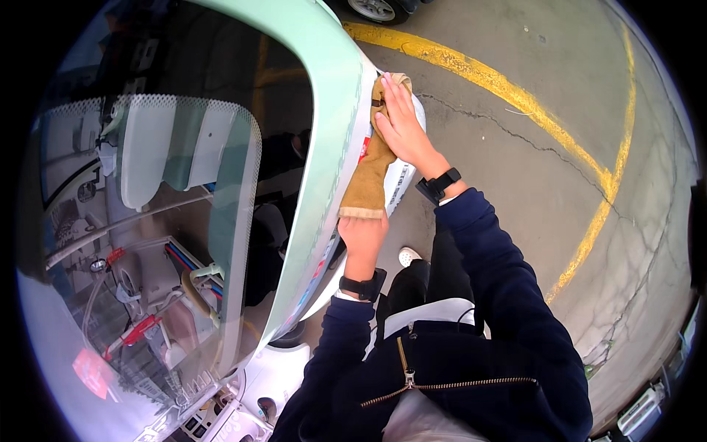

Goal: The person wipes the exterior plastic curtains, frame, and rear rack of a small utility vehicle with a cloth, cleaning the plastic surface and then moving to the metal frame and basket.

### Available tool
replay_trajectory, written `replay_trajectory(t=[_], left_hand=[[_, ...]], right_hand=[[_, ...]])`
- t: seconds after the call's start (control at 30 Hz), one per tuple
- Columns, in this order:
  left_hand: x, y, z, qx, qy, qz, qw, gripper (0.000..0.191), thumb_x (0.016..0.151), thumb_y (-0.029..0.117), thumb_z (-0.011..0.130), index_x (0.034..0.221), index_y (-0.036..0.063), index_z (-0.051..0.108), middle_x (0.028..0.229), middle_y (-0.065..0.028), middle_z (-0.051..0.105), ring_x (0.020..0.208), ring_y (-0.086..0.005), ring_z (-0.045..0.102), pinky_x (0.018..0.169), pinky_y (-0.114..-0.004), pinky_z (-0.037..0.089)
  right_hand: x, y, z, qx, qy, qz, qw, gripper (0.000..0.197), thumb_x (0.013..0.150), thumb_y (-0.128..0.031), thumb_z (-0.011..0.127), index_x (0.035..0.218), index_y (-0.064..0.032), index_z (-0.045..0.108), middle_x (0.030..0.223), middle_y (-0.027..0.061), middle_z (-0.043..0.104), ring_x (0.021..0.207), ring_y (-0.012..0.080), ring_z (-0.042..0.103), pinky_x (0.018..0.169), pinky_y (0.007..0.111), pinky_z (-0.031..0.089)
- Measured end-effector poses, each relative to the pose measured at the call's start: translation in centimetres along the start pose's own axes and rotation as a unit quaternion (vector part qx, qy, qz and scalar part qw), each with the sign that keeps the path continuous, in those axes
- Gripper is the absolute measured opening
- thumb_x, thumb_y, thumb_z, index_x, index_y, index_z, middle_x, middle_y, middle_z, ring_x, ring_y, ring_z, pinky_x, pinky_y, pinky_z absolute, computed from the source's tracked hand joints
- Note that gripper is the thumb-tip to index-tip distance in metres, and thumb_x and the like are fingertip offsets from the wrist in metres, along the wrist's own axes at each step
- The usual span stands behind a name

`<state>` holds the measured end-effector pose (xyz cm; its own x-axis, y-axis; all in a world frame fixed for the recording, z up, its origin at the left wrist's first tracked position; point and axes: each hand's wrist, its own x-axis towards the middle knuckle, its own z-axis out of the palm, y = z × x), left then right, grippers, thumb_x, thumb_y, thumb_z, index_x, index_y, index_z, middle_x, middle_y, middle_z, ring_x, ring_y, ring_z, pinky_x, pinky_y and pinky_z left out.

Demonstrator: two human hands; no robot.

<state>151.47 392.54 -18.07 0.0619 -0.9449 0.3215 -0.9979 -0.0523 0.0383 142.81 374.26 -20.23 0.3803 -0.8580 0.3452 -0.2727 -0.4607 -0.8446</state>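
Observation:
My right hand (402,121) lies flat on a folded brown terry towel (364,182), its fingers stretched out together and its thumb apart. The towel rests along the pale green body edge (337,110) of a small vehicle. At the towel's lower end is my left hand (364,237), palm-side position unclear, with its fingers hidden under the pale hem. Red and dark printed stickers show beside the towel on a white panel (406,171). To the left, a large dark glass pane (281,88) is set in the green frame.
White scooter bodywork (276,375) stands at the lower left, beneath the vehicle's edge. A car wheel (378,8) shows at the top. Yellow painted lines (497,83) cross the cracked concrete floor (497,182) at right. One white clog (409,255) is below me.

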Motion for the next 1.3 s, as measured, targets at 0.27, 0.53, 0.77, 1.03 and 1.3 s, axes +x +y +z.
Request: replay_trajectory(t=[0.27, 0.53, 0.77, 1.03, 1.3], left_hand=[[7.7, 4.9, 3.1, 0.014, -0.045, -0.096, 0.994, 0.041, 0.076, 0.015, 0.062, 0.116, 0.0083, 0.063, 0.120, -0.0112, 0.062, 0.114, -0.0315, 0.056, 0.099, -0.044, 0.040], [7.5, 5.0, 3.5, 0.025, -0.133, -0.123, 0.983, 0.042, 0.078, 0.014, 0.061, 0.120, 0.0120, 0.061, 0.126, -0.0072, 0.059, 0.119, -0.0259, 0.053, 0.100, -0.043, 0.038], [0.5, 3.8, 4.6, 0.088, -0.214, -0.071, 0.970, 0.041, 0.084, 0.021, 0.052, 0.124, 0.0139, 0.059, 0.131, -0.0036, 0.057, 0.123, -0.0188, 0.050, 0.102, -0.036, 0.037], [-15.5, -1.1, 4.3, 0.139, -0.307, -0.077, 0.938, 0.041, 0.086, 0.018, 0.046, 0.125, 0.0107, 0.060, 0.127, -0.0008, 0.060, 0.121, -0.0119, 0.050, 0.100, -0.029, 0.035], [-23.6, -1.6, -1.7, -0.059, -0.264, -0.317, 0.909, 0.052, 0.083, 0.018, 0.054, 0.134, 0.0102, 0.048, 0.136, -0.0093, 0.050, 0.131, -0.0237, 0.041, 0.108, -0.035, 0.029]], right_hand=[[10.1, 6.7, -1.6, 0.122, -0.186, 0.108, 0.969, 0.054, 0.098, -0.031, 0.037, 0.141, 0.0026, 0.036, 0.146, 0.0213, 0.037, 0.138, 0.0341, 0.032, 0.114, 0.035, 0.023], [5.0, 8.6, 0.6, 0.155, -0.094, 0.250, 0.951, 0.054, 0.098, -0.028, 0.038, 0.141, 0.0044, 0.034, 0.144, 0.0250, 0.038, 0.137, 0.0356, 0.032, 0.113, 0.036, 0.023], [-2.2, 8.0, 1.4, 0.018, -0.082, 0.257, 0.963, 0.060, 0.097, -0.025, 0.042, 0.143, 0.0086, 0.023, 0.146, 0.0275, 0.031, 0.137, 0.0398, 0.028, 0.114, 0.040, 0.022], [-10.7, 3.7, 4.9, -0.065, -0.148, 0.174, 0.971, 0.061, 0.090, -0.002, 0.041, 0.143, 0.0129, 0.013, 0.146, 0.0347, 0.022, 0.138, 0.0437, 0.023, 0.112, 0.038, 0.028], [-19.9, -6.2, 9.8, 0.074, -0.160, 0.259, 0.950, 0.035, 0.080, 0.000, 0.048, 0.115, 0.0076, 0.048, 0.102, 0.0284, 0.061, 0.102, 0.0458, 0.056, 0.088, 0.046, 0.046]])
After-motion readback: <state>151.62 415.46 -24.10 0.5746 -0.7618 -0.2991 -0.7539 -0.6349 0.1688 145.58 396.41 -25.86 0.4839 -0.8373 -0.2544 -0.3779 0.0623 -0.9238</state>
